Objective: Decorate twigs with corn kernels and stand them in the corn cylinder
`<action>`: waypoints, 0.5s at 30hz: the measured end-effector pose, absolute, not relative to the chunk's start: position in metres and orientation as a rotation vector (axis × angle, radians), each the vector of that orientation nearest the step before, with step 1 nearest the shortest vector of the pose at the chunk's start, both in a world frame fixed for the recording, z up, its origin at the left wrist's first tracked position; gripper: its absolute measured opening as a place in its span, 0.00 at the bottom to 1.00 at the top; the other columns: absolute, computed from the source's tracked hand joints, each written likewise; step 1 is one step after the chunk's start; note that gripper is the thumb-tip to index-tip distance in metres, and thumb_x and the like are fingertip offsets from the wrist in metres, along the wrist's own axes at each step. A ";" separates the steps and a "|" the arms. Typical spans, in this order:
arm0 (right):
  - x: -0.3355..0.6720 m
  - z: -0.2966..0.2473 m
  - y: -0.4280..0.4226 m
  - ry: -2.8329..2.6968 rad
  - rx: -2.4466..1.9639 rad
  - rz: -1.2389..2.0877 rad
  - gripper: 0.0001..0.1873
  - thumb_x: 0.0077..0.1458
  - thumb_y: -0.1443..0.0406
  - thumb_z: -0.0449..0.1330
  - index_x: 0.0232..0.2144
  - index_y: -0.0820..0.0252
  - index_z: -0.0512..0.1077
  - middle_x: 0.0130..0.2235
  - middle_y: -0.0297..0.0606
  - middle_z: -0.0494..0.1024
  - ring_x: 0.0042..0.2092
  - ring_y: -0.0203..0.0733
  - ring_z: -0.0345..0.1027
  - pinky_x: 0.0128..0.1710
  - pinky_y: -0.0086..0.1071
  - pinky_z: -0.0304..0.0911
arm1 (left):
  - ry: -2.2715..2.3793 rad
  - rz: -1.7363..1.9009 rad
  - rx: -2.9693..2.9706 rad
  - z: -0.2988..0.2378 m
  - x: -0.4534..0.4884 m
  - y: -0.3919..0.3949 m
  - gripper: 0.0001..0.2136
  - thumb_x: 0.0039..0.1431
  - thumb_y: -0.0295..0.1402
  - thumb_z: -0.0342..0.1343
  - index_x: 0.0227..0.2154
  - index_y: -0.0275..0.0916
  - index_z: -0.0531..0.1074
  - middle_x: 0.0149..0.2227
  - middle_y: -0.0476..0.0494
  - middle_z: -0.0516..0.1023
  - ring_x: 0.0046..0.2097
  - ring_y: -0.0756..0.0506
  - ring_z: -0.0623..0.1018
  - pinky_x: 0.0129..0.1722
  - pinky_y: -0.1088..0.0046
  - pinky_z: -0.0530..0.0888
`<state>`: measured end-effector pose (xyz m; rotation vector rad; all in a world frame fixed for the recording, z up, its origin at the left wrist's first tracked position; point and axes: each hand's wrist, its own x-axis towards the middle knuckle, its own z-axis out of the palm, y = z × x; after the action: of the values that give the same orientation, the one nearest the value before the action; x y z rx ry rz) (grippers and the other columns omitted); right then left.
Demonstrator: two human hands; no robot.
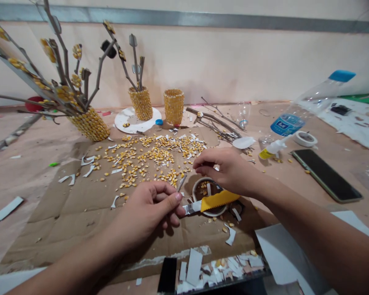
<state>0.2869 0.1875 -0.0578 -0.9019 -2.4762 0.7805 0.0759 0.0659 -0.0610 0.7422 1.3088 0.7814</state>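
Nearest, white paper scraps and a few kernels lay heaped at the edge of a flattened cardboard sheet. Above the sheet, the two hands were apart. The left hand pinched a short twig between thumb and fingers, its free end pointing up and away. A yellow-handled knife lay across a pale ring, its blade reaching the left fingers; whether they gripped it, I could not tell. The right hand hung just beyond the ring, fingers bent, and whether it held anything was hidden. To its right lay a dark phone. Farther off, loose corn kernels covered the cardboard, with a glue bottle and cut branches to the right. Behind stood three kernel-covered cups, two holding branches, before a pale wall.
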 end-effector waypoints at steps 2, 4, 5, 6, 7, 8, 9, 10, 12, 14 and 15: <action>0.289 -0.056 0.178 -2.368 -0.760 0.838 0.06 0.64 0.69 0.61 0.36 0.57 0.79 0.36 0.35 0.84 0.37 0.39 0.76 0.41 0.32 0.68 | 1.309 0.793 0.742 -0.060 0.077 0.065 0.18 0.54 0.48 0.73 0.28 0.37 0.77 0.26 0.42 0.83 0.24 0.51 0.77 0.21 0.79 0.70; 0.289 -0.057 0.170 -2.287 -0.711 0.876 0.04 0.64 0.68 0.62 0.37 0.57 0.78 0.34 0.35 0.83 0.35 0.37 0.76 0.38 0.31 0.70 | 1.303 0.800 0.728 -0.059 0.078 0.064 0.19 0.52 0.48 0.74 0.28 0.37 0.77 0.27 0.42 0.83 0.25 0.50 0.77 0.22 0.79 0.70; 0.288 -0.058 0.166 -2.249 -0.706 0.893 0.03 0.64 0.67 0.63 0.37 0.58 0.78 0.34 0.34 0.83 0.34 0.36 0.76 0.36 0.30 0.70 | 1.303 0.804 0.722 -0.059 0.079 0.064 0.19 0.52 0.48 0.73 0.28 0.37 0.77 0.27 0.42 0.83 0.25 0.50 0.77 0.22 0.78 0.70; 0.287 -0.059 0.163 -2.215 -0.706 0.911 0.01 0.63 0.67 0.64 0.37 0.58 0.77 0.33 0.34 0.82 0.33 0.35 0.75 0.35 0.29 0.71 | 1.303 0.803 0.721 -0.059 0.079 0.063 0.18 0.53 0.47 0.73 0.28 0.37 0.77 0.27 0.42 0.83 0.25 0.50 0.77 0.23 0.78 0.70; 0.287 -0.061 0.160 -2.183 -0.709 0.931 0.01 0.63 0.67 0.64 0.38 0.57 0.76 0.33 0.33 0.82 0.32 0.35 0.75 0.35 0.29 0.72 | 1.307 0.802 0.728 -0.059 0.080 0.063 0.17 0.54 0.46 0.72 0.28 0.37 0.77 0.27 0.42 0.83 0.25 0.50 0.77 0.23 0.78 0.70; 0.286 -0.062 0.158 -2.156 -0.714 0.955 0.02 0.62 0.68 0.65 0.39 0.57 0.76 0.34 0.33 0.82 0.33 0.35 0.76 0.35 0.29 0.73 | 1.314 0.800 0.743 -0.059 0.080 0.063 0.16 0.56 0.45 0.71 0.29 0.36 0.77 0.27 0.42 0.83 0.26 0.50 0.77 0.23 0.78 0.70; 0.285 -0.063 0.156 -2.131 -0.722 0.985 0.05 0.62 0.68 0.65 0.41 0.56 0.75 0.35 0.34 0.83 0.34 0.35 0.77 0.36 0.29 0.74 | 1.326 0.798 0.766 -0.060 0.080 0.063 0.15 0.58 0.44 0.69 0.29 0.36 0.77 0.28 0.42 0.83 0.26 0.50 0.77 0.24 0.77 0.70; 0.284 -0.064 0.155 -2.100 -0.725 1.021 0.08 0.61 0.68 0.66 0.43 0.56 0.74 0.36 0.34 0.83 0.35 0.36 0.79 0.37 0.29 0.75 | 1.339 0.793 0.796 -0.060 0.080 0.063 0.14 0.60 0.43 0.68 0.29 0.36 0.77 0.28 0.42 0.83 0.27 0.50 0.77 0.25 0.77 0.71; 0.283 -0.066 0.152 -2.038 -0.723 1.108 0.14 0.60 0.69 0.67 0.47 0.55 0.71 0.37 0.34 0.84 0.36 0.37 0.81 0.39 0.30 0.77 | 1.357 0.768 0.870 -0.062 0.079 0.063 0.13 0.63 0.41 0.65 0.30 0.36 0.78 0.28 0.43 0.83 0.27 0.50 0.77 0.26 0.76 0.72; 0.282 -0.066 0.151 -1.999 -0.722 1.170 0.17 0.60 0.69 0.67 0.49 0.55 0.69 0.36 0.33 0.84 0.36 0.38 0.82 0.39 0.30 0.78 | 1.369 0.740 0.940 -0.063 0.078 0.063 0.12 0.65 0.41 0.63 0.32 0.36 0.78 0.29 0.43 0.83 0.28 0.49 0.77 0.27 0.75 0.73; 0.282 -0.066 0.150 -1.991 -0.727 1.188 0.18 0.60 0.70 0.67 0.49 0.55 0.68 0.36 0.32 0.84 0.36 0.38 0.83 0.39 0.30 0.78 | 1.371 0.726 0.971 -0.064 0.078 0.063 0.12 0.66 0.40 0.62 0.32 0.36 0.78 0.29 0.44 0.83 0.28 0.49 0.78 0.28 0.75 0.73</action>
<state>0.2823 0.1498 -0.0656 -0.7273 -1.9914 1.1876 0.0777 0.0631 -0.0637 0.9709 1.3714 0.7257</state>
